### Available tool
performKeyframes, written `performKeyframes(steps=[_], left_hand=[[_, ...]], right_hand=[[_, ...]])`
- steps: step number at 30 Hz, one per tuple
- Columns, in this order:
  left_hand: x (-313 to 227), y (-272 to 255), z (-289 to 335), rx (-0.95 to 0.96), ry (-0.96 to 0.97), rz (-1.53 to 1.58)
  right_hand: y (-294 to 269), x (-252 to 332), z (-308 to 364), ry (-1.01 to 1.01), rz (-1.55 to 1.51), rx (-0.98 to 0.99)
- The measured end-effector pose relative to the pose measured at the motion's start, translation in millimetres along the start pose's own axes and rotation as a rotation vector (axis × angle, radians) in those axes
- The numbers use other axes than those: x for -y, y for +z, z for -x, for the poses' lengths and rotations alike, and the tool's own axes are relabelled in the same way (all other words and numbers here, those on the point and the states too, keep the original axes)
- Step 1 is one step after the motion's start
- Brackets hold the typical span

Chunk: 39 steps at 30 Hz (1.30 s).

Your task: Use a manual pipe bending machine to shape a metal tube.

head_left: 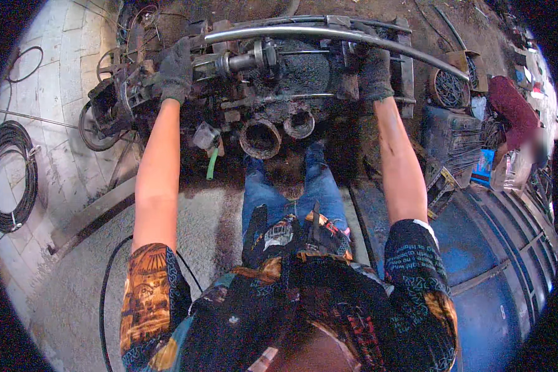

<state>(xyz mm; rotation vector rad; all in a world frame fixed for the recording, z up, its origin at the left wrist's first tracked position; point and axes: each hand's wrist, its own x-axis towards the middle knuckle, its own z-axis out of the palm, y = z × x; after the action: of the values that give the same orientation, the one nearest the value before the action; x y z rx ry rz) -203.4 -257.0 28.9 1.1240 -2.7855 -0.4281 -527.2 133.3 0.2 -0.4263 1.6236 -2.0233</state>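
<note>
A greasy dark machine (pixel 310 71) with shafts, guide rods and clamps stretches before me. Across its far side runs a long, smooth metal bar (pixel 291 31), its right end jutting past the frame. My left hand (pixel 175 73), in a dark glove, is closed over the machine's left part near the bar's left end. What lies under those fingers is hidden. On the right, my right hand (pixel 374 71), also gloved, is closed at the carriage beside the guide rods, fingertips partly behind the bar. Its grip is hidden too. Two round pipe openings (pixel 260 139) face me between my arms.
A handwheel (pixel 96 124) sticks out at the machine's left. Coiled black cable (pixel 9 177) lies on the pale floor. Below the machine hangs a short green hose (pixel 212 163). A blue metal cabinet (pixel 452 133) stands right, near a box of wire (pixel 451 88) and a person in maroon (pixel 513 108).
</note>
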Motion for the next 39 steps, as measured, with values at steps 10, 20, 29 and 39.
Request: performKeyframes(steps=[10, 20, 29, 39], left_hand=[[-6.0, -1.3, 11.0, -0.069, 0.164, 0.064], [-39.0, -25.8, 27.2, -0.136, 0.243, -0.074], [-46.0, -26.6, 26.9, -0.152, 0.131, 0.082], [-25.9, -17.7, 27.6, -0.093, 0.25, 0.113]], right_hand=[[12.5, 37.6, 10.4, 0.172, -0.247, -0.036], [12.3, 59.9, 26.7, 0.316, -0.469, 0.052], [22.6, 57.5, 30.4, 0.325, -0.484, -0.081], [18.9, 49.6, 38.0, 0.278, -0.232, -0.12]])
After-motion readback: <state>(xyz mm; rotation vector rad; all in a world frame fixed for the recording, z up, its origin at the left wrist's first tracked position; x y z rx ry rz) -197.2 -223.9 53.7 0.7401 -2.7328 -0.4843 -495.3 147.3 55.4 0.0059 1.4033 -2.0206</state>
